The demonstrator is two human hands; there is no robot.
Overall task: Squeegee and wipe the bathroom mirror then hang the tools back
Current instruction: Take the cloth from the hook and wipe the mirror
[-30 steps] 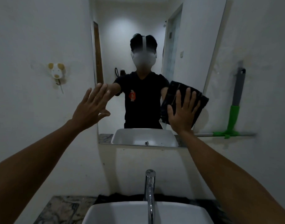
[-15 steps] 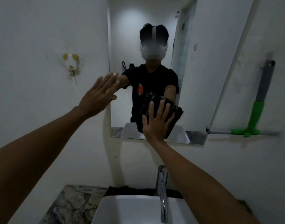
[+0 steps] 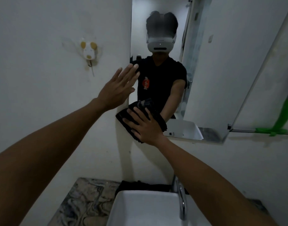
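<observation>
The bathroom mirror hangs on the white wall above the sink. My right hand lies flat on a folded black cloth, pressing it against the mirror's lower left corner. My left hand is open with fingers spread, held at the mirror's left edge and holding nothing. A green squeegee with a grey handle hangs on the wall at the far right, mostly cut off by the frame edge.
A small mouse-shaped hook sticks to the wall left of the mirror. Below are a white basin with a chrome tap, a marbled counter and a dark cloth behind the basin.
My right hand has slid the black cloth from the mirror's right side down and left to its lower left corner. My left hand stays by the mirror's left edge. The view has shifted left.
</observation>
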